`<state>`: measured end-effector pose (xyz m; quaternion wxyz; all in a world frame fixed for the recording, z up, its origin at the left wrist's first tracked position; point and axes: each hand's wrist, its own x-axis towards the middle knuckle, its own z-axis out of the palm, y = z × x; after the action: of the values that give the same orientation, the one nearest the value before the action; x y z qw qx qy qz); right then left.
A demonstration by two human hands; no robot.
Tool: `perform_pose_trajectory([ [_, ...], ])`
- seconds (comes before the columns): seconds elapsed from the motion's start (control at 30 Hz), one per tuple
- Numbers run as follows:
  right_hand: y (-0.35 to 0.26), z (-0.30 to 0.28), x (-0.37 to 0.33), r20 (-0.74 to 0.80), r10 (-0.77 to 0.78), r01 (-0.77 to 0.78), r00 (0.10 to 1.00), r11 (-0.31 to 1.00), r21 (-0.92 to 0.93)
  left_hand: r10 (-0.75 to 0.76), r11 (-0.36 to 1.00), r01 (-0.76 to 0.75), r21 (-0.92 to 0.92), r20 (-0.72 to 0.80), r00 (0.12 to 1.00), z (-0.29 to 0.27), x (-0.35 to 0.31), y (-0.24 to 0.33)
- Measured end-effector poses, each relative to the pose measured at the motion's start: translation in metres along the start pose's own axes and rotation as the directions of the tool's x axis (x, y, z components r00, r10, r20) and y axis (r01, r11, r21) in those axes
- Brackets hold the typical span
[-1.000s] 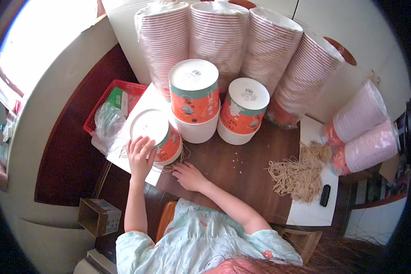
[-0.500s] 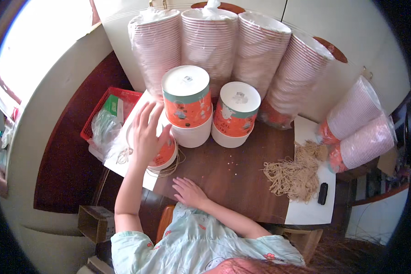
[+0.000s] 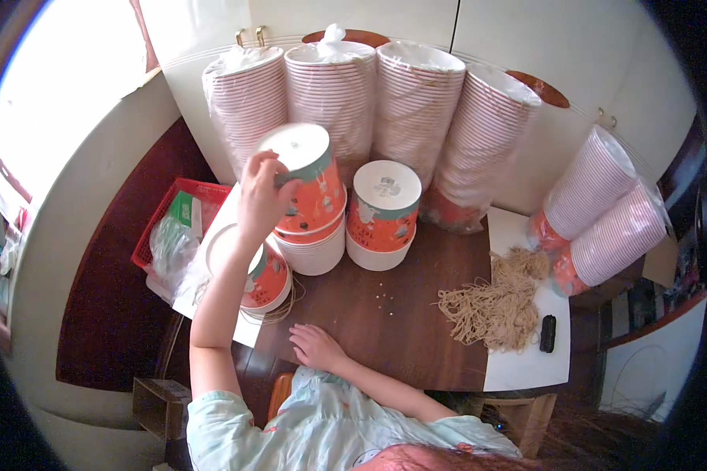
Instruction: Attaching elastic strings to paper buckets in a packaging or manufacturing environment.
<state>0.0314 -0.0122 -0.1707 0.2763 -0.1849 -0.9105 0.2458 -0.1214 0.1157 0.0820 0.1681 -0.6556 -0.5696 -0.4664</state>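
Observation:
My left hand (image 3: pixel 263 196) grips the left side of an upside-down orange paper bucket (image 3: pixel 313 188) with a green band and white base. That bucket tops a nested stack (image 3: pixel 313 250) and tilts a little, a gap of orange showing under its rim. Below my left forearm, partly hidden, stands another upside-down orange bucket (image 3: pixel 267 282) with thin cord round its foot. To the right is a second short stack topped by an orange bucket (image 3: pixel 385 208). My right hand (image 3: pixel 316 347) lies flat with fingers spread at the table's near edge, holding nothing.
Tall plastic-wrapped bucket stacks (image 3: pixel 330 102) line the back against white cabinets. Two more wrapped stacks (image 3: pixel 589 184) lean at the right. Tan cords (image 3: pixel 499 306) lie in a tangled heap beside a black object (image 3: pixel 547 334). A red basket (image 3: pixel 141 251) holds plastic bags at left.
My left hand has moved up from above the low left bucket and taken hold of the top bucket on the taller stack, which now tilts. My right hand stays at the table edge.

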Motion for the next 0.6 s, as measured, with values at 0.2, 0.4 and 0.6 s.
perform_pose_trajectory([
  [0.2,0.007,0.003,-0.002,-0.049,0.024,-0.023,0.999,1.000,0.016,0.077,0.995,-0.091,-0.041,-0.267,0.961,-0.059,0.030,0.034],
  [0.4,0.004,-0.009,-0.009,-0.101,0.258,-0.207,0.961,0.911,0.356,-0.222,0.678,-0.018,-0.735,-0.228,0.948,-0.095,-0.019,0.041],
  [0.6,0.010,-0.073,-0.028,-0.221,0.706,-0.177,0.673,0.444,0.879,-0.552,-0.298,0.525,-0.797,0.593,0.587,-0.038,-0.137,0.030],
])
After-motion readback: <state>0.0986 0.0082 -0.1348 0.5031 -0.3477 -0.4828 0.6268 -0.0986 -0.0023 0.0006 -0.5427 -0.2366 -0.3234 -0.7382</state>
